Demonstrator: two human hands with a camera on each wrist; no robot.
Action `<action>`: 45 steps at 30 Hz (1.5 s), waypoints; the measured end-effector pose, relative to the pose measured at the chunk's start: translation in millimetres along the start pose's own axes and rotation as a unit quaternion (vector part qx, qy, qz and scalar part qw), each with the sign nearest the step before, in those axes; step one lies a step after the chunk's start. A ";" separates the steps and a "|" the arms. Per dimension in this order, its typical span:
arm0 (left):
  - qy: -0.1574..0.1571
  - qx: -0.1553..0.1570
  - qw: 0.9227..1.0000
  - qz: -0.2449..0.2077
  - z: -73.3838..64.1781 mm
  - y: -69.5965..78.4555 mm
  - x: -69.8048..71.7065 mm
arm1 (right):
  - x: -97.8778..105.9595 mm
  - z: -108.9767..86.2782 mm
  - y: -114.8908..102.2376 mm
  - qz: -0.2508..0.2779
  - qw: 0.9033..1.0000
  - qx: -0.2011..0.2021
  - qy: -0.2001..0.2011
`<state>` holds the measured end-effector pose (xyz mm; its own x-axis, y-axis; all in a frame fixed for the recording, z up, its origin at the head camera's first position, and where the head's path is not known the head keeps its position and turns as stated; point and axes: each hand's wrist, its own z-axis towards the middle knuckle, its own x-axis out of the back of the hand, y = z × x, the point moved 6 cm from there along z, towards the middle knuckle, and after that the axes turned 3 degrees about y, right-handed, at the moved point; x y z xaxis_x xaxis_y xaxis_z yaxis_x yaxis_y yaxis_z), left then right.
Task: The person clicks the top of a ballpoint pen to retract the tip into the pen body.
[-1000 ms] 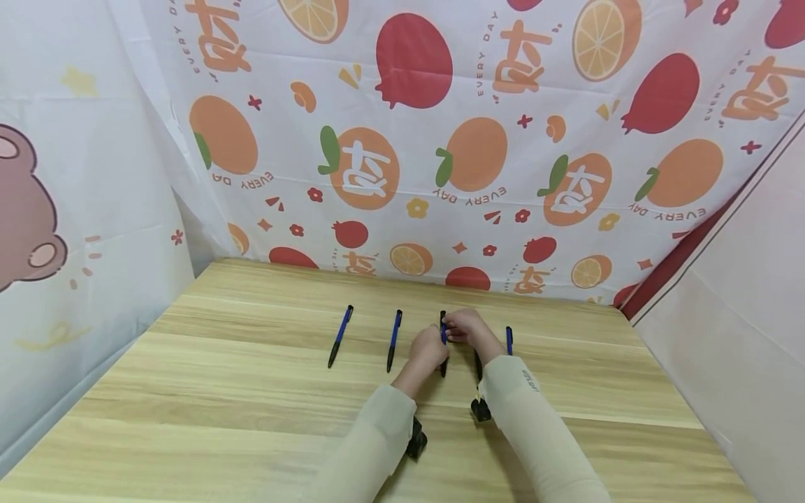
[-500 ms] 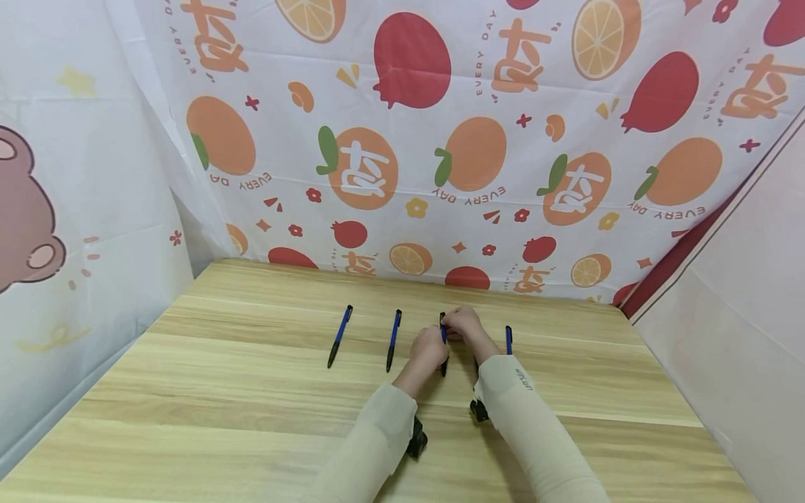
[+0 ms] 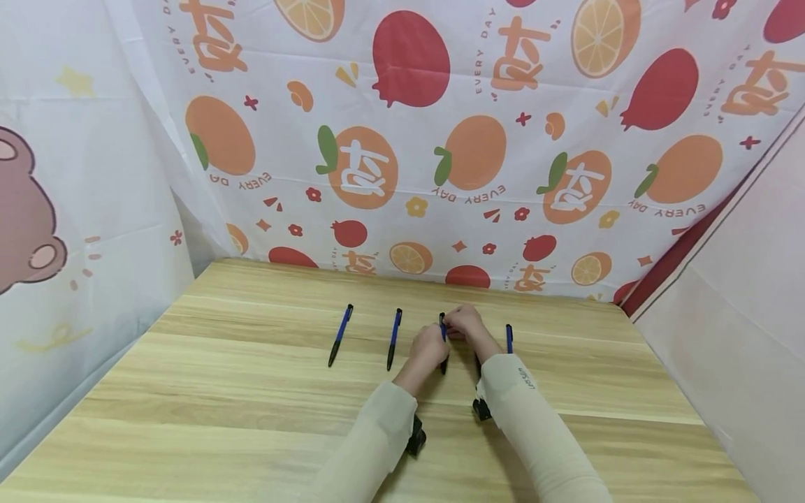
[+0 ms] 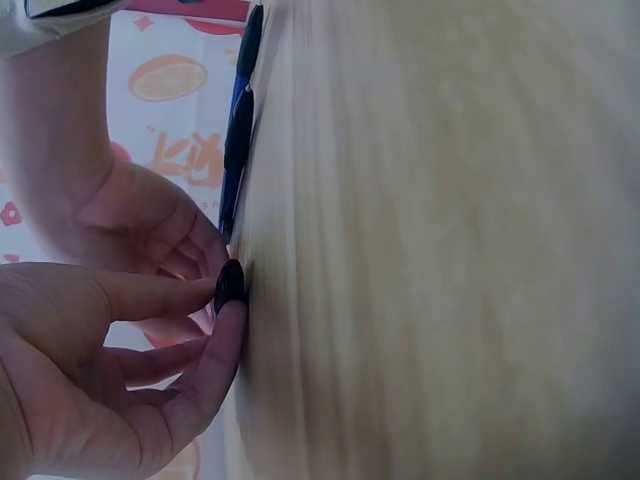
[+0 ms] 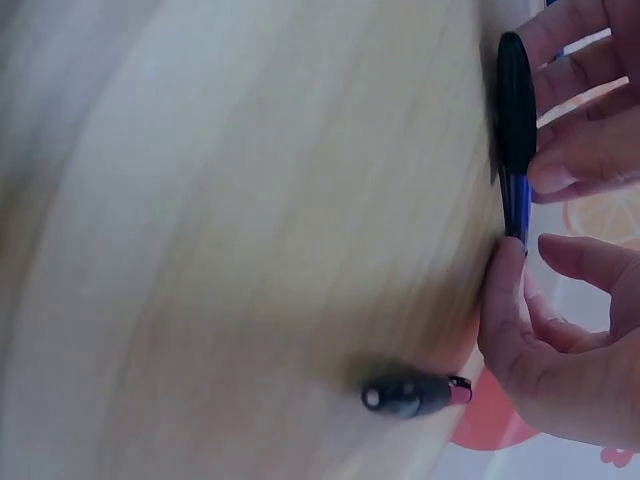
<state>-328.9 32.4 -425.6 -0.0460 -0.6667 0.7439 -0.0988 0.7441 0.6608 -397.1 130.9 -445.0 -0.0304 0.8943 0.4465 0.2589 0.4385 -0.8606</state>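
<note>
A blue-and-black pen [image 3: 444,364] lies on the table in front of me, third from the left in a row of pens. My left hand [image 3: 430,347] pinches it between thumb and forefinger, around the black grip [image 4: 230,284] in the left wrist view. At the far, clip end is my right hand [image 3: 465,323], its fingers curled. The right wrist view has the right hand's thumb [image 5: 508,275] against the pen's blue end, the forefinger curled close beside it. Part of the pen's barrel is hidden by the hands.
Two blue-and-black pens, one [image 3: 340,337] far left and one [image 3: 394,339] nearer, lie left of the hands. Another pen [image 3: 510,338] shows beyond the right sleeve, and a dark one [image 3: 479,367] is mostly covered by it. A fruit-print cloth [image 3: 415,154] hangs behind the wooden table [image 3: 220,391].
Both hands stay at the same pen, with only tiny shifts. The right hand's fingers draw slightly in at the clip end, and its wrist turns a little.
</note>
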 end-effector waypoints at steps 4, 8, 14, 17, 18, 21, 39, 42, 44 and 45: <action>0.005 -0.007 1.000 0.001 -1.6 1.6 4.6 | 12.1 -29.4 -18.2 0.004 1.000 -0.001 -0.007; 0.021 -0.034 0.999 0.028 -2.4 7.9 10.4 | 26.7 -27.3 -21.3 0.000 1.000 -0.008 -0.010; 0.014 -0.062 0.997 0.048 4.3 24.7 12.7 | 48.6 12.6 -7.8 -0.022 0.999 0.001 -0.027; 0.000 -0.070 0.997 0.043 4.7 35.1 12.6 | 59.0 12.6 -9.5 -0.033 0.999 0.005 -0.033; -0.004 -0.071 0.997 0.040 4.0 38.5 12.2 | 62.1 10.0 -10.8 -0.032 0.999 0.008 -0.033; -0.016 -0.074 0.997 0.026 -0.2 48.0 10.2 | 69.8 -14.2 -23.2 -0.043 0.999 -0.005 -0.014; 0.006 -0.081 0.994 0.067 -11.7 59.9 -33.9 | 78.4 -12.1 11.0 -0.063 0.998 -0.020 -0.003; 0.010 -0.075 0.995 0.069 -14.0 61.6 -38.4 | 77.4 -13.5 13.8 -0.053 0.998 -0.022 -0.007; 0.017 -0.069 0.995 0.073 -14.5 62.6 -41.0 | 77.3 -14.6 14.5 -0.053 0.998 -0.022 -0.006; 0.020 -0.068 0.994 0.078 -14.3 63.2 -42.1 | 77.4 -15.2 14.7 -0.054 0.998 -0.023 -0.005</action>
<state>-319.0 108.2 -413.8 -0.0104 -0.5427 0.8398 0.0423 0.8389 0.5427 -381.0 205.2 -419.4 -0.0708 0.8427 0.5337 0.2982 0.5285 -0.7949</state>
